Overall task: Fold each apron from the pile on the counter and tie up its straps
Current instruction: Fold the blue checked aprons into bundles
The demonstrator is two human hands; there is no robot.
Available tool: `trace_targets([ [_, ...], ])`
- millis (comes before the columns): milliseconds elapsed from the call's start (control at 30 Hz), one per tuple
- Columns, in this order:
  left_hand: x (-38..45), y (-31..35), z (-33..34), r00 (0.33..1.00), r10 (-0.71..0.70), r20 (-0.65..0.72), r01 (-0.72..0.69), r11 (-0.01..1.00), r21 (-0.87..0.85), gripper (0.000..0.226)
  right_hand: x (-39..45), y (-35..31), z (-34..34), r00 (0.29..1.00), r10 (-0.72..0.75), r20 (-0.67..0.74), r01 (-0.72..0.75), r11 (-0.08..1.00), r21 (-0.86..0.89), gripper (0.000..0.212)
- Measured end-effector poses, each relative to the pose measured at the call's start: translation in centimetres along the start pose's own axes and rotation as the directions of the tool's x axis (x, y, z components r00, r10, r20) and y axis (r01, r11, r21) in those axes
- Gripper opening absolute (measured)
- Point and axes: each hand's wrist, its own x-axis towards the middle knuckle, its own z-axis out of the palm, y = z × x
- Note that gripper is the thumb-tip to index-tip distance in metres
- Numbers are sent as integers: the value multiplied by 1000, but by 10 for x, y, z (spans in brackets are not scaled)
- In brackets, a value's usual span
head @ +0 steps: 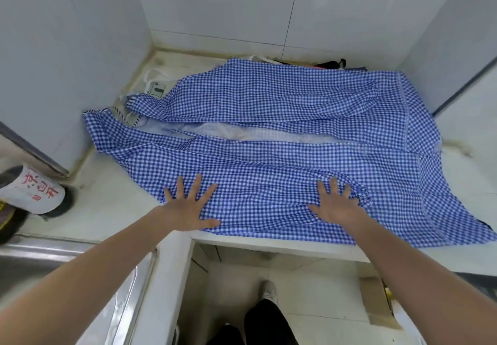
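Head view: blue checked apron (269, 134) spread across the bench (113, 210), both long sides folded inward, pale lining showing along the middle gap. Left hand (188, 210) and right hand (336, 207) pressed flat on the near flap, grip wide, fingers splayed, holding nothing. Best smoothed outward from the centre toward each end, flattening the wrinkles before the next fold. White straps (156, 75) bunched at the far left corner, untied.

White tiled walls (215, 3) — pale floor (309, 291)
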Motion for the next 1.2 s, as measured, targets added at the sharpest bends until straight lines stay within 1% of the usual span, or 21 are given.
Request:
trace_targets([
  [33,0,0,-3,1000,4,4,-4,1000,13,97,0,0,-3,1000,12,-5,-12,1000,-20,81],
  [67,-2,0,-4,1000,22,5,-22,999,30,98,-2,-2,-5,999,-5,-43,3,998,-56,82],
  [100,-4,1,-5,998,59,-4,-59,997,53,102,-5,-4,-7,991,-65,-114,52,992,-114,81],
  [133,-6,4,-6,992,122,-20,-119,989,85,108,-8,-7,-6,967,-165,-194,130,975,-179,78],
  [167,-8,7,-7,981,194,-26,-190,974,126,110,-11,-10,-4,924,-283,-259,225,947,-231,73],
  [200,-11,10,-5,967,253,-12,-247,953,177,105,-16,-14,0,877,-384,-291,320,915,-245,70],
  [233,-14,14,-2,956,294,9,-289,931,223,97,-21,-18,6,841,-462,-281,406,883,-235,67],
  [267,-14,17,1,951,309,21,-303,917,260,91,-25,-22,14,826,-509,-242,473,860,-192,69],
  [300,-15,20,3,951,308,25,-301,907,293,88,-29,-25,22,836,-519,-177,505,855,-117,74],
  [333,-15,21,5,954,298,27,-290,901,322,86,-31,-27,30,859,-502,-100,501,865,-40,83],
  [367,-15,22,4,955,295,30,-287,896,339,86,-33,-24,36,880,-474,-37,474,881,-5,92],
  [433,-13,18,3,952,301,50,-300,895,331,84,-33,-13,41,913,-408,15,409,912,-29,106],
  [500,-14,10,-2,948,312,65,-317,897,310,78,-32,0,39,935,-354,29,355,935,-13,112],
  [600,-19,0,-9,951,307,33,-300,892,338,63,-29,11,30,938,-340,64,338,940,45,115],
  [767,-21,15,-3,975,215,-54,-170,879,446,70,-25,7,14,949,-302,91,303,953,10,111],
  [867,-16,23,2,971,199,-133,-116,878,465,67,-26,0,15,956,-277,96,282,959,-38,106],
  [933,-11,22,-3,947,228,-227,-119,903,412,56,-27,-2,19,959,-272,83,277,958,-68,104],
  [1000,-6,11,-15,921,259,-290,-184,947,263,45,-26,0,21,958,-274,82,280,956,-82,103],
  [1067,-5,-4,-31,922,287,-259,-284,958,47,38,-24,6,23,957,-281,75,288,952,-106,102],
  [1133,-6,-16,-50,938,270,-216,-304,942,-141,28,-24,12,28,954,-300,23,300,941,-156,94],
  [1200,-5,-22,-69,956,243,-164,-270,948,-171,20,-27,20,33,945,-321,-69,297,924,-239,80],
])
